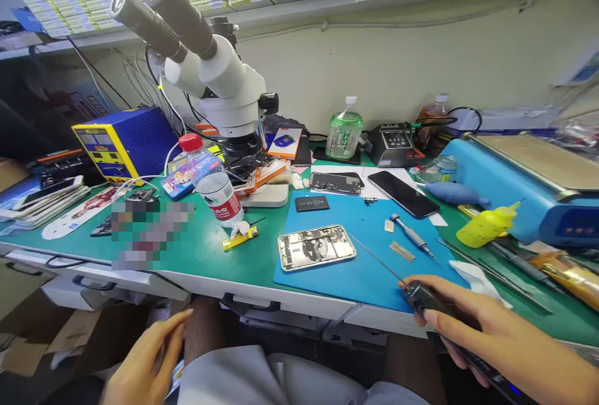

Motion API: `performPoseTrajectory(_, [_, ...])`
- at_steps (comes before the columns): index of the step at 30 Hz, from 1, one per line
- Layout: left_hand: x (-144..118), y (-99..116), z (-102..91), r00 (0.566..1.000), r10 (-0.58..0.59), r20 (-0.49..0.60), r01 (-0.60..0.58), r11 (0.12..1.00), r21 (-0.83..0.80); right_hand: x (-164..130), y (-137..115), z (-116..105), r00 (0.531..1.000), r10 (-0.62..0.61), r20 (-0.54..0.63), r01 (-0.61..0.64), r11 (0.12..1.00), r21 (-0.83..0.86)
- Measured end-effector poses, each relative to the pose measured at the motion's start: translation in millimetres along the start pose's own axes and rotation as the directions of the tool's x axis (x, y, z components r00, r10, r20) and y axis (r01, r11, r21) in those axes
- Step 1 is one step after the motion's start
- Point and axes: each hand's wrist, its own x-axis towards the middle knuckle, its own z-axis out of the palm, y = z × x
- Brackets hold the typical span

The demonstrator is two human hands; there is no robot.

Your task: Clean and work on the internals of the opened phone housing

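Observation:
My right hand point(482, 324) is wrapped round a black pen-shaped electric tool point(423, 302) with a long thin metal shaft and a small blue light near its rear. The shaft's tip points toward an opened white-framed phone point(317, 248) with its insides exposed, lying on a blue mat point(327, 283). Over the lap, below the bench edge, my left hand point(145, 358) hangs loose with fingers apart and nothing in it. Around the phone lie a black battery point(312, 203), a detached phone screen point(336, 182), a black phone point(403, 194) and a grey screwdriver point(414, 236).
Left of the mat stand a water bottle point(218, 190), a yellow lighter point(240, 239) and a microscope point(229, 93). A yellow squeeze bottle point(486, 227), tweezers point(498, 277) and a blue machine point(515, 186) are at right. Drawers point(262, 292) line the bench front.

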Motion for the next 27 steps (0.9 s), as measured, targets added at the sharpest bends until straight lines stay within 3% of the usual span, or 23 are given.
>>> performPoseTrajectory(2, [25.0,49.4,11.9,0.988,0.151,-0.022,-0.152,0.973,-0.172,-5.2,-4.6,0.6,1.0,-0.018,0.018,0.018,1.0,-0.017])
performPoseTrajectory(5, [66.6,117.5,29.6,0.912,0.409,-0.001,-0.399,0.89,-0.221,-10.9,-7.0,2.8,0.999,-0.036,0.023,0.036,0.999,-0.017])
performPoseTrajectory(7, [92.1,147.9,42.6,0.881,0.47,0.056,-0.457,0.875,-0.161,-14.7,-5.7,6.8,1.0,-0.017,0.007,0.017,1.0,-0.019])
performPoseTrajectory(9, [110.9,164.3,55.5,0.873,0.47,0.135,-0.463,0.883,-0.081,-19.5,-4.6,13.9,1.0,0.001,-0.001,-0.001,1.0,-0.014])
performPoseTrajectory(13, [123.9,171.4,71.1,0.875,0.431,0.222,-0.43,0.901,-0.055,-31.6,-11.3,32.8,1.0,0.002,-0.006,-0.002,1.0,0.0])
performPoseTrajectory(17, [118.7,170.3,73.5,0.889,0.417,0.19,-0.391,0.907,-0.156,-38.7,-27.3,44.6,0.994,-0.038,-0.103,0.035,0.999,-0.036])
performPoseTrajectory(23, [112.6,167.9,74.8,0.896,0.392,0.206,-0.352,0.913,-0.207,-33.3,-44.1,41.8,0.983,-0.141,-0.119,0.115,0.972,-0.203])
performPoseTrajectory(27, [112.2,168.4,73.5,0.904,0.361,0.23,-0.315,0.924,-0.215,-31.4,-45.9,37.8,0.988,-0.111,-0.107,0.079,0.96,-0.269])
